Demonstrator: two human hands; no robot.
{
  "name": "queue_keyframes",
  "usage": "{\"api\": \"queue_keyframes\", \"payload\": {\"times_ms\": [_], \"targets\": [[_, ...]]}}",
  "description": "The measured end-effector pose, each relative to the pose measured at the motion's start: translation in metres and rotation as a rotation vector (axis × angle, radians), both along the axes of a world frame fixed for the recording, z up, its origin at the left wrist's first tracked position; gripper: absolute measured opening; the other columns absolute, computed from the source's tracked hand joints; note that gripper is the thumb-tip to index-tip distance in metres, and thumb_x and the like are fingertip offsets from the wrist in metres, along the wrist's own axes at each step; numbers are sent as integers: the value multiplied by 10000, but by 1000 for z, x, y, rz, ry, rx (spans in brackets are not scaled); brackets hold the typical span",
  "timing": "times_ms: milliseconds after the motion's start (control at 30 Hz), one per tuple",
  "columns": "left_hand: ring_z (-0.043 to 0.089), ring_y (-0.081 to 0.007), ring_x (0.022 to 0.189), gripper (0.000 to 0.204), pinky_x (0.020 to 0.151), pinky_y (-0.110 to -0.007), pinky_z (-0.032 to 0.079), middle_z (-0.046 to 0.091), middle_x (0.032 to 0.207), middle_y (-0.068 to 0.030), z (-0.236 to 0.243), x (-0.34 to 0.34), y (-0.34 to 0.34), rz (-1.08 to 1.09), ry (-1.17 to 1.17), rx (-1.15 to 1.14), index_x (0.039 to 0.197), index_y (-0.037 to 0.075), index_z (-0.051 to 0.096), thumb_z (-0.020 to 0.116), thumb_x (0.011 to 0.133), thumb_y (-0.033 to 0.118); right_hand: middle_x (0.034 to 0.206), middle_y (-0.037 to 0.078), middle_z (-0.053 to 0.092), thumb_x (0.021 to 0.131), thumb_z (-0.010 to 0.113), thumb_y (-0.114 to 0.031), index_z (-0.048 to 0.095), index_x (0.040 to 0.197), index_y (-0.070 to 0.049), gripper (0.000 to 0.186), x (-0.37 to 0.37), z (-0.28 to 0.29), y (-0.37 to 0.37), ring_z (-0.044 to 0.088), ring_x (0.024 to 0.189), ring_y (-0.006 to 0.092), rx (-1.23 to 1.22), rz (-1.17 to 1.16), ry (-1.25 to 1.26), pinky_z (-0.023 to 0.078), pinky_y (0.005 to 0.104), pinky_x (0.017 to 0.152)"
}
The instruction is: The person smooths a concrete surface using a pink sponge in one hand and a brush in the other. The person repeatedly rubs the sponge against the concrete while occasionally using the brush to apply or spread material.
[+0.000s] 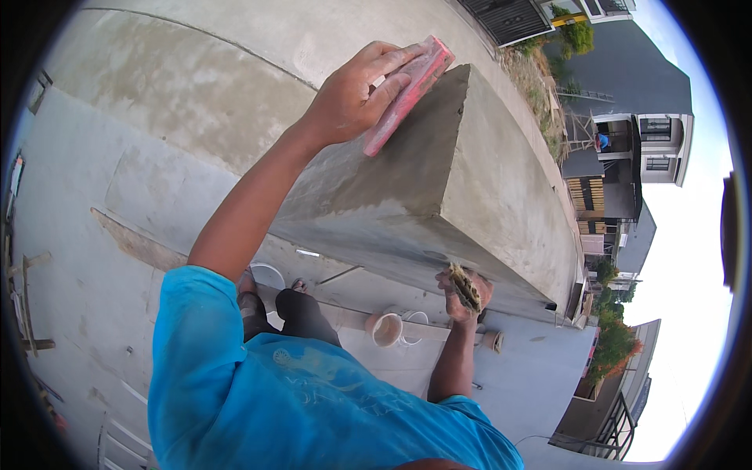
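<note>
My left hand (pixel 356 95) is closed on a pink plastering float (pixel 410 98), thumb on one side and fingers on the other. The float is held at a slant over the grey cement-plastered face of a large block-like wall corner (pixel 399 168); whether it touches is hard to tell. Lower down, my right hand (pixel 483 293) grips a ragged, cement-caked yellowish sponge (pixel 464 288), close to the underside of the corner. Damp darker plaster shows beside the sharp edge, with paler patches below.
Beneath me, a plank (pixel 352 316) crosses near my feet. A bucket (pixel 385 329) with brownish contents stands beside it, with a white pail (pixel 413 326) behind. Another white container (pixel 267 276) is by my foot. Houses (pixel 662 149) and plants lie to the right.
</note>
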State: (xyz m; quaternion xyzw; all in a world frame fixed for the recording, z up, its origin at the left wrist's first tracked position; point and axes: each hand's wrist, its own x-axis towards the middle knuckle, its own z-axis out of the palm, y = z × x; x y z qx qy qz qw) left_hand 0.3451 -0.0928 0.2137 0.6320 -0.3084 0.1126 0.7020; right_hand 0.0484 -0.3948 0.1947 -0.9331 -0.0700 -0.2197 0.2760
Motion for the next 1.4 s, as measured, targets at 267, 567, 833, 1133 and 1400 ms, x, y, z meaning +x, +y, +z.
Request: {"api": "queue_keyframes", "payload": {"times_ms": [267, 567, 833, 1133, 1400], "targets": [[589, -272, 1238, 390, 1061, -388, 464, 591, 1334, -126, -22, -26, -2, -88, -107, 88, 1407, 96, 640, 571, 1028, 156, 677, 65, 701, 774, 827, -324, 758, 870, -64, 285, -3, 0, 5, 661, 567, 156, -35, -45, 11, 496, 287, 555], [595, -244, 1191, 404, 997, -364, 485, 589, 1291, -127, -38, -28, 4, 32, -57, -56, 1434, 60, 601, 544, 1047, 162, 681, 61, 710, 763, 808, -163, 761, 868, -68, 149, 2, 12, 10, 653, 564, 142, -82, -3, 21, 485, 268, 552], [599, -276, 1207, 388, 1018, -366, 484, 584, 1323, -131, -40, -45, 4, -105, -203, -1, 1378, 96, 666, 567, 1006, 45, 742, 73, 742, 763, 825, -241, 767, 887, -71, 218, 7, 15, 22, 681, 609, 157, -59, -3, 26, 505, 280, 585], [574, -255, 1244, 389, 1068, -379, 446, 579, 1350, -133, -33, -34, 21, -7, -124, -57, 1429, 45, 594, 529, 1051, 111, 714, 28, 745, 888, 734, -225, 752, 878, -70, 156, 5, 12, 14, 701, 598, 157, -67, 8, 34, 561, 295, 633], [582, -293, 1227, 483, 1067, -375, 466, 530, 1377, -133, -45, -56, 8, -98, -222, -1, 1425, 119, 628, 566, 981, -60, 719, 72, 745, 916, 732, -244, 732, 891, -19, 227, 8, 14, 17, 701, 579, 152, -59, 68, -2, 554, 282, 573]]}}
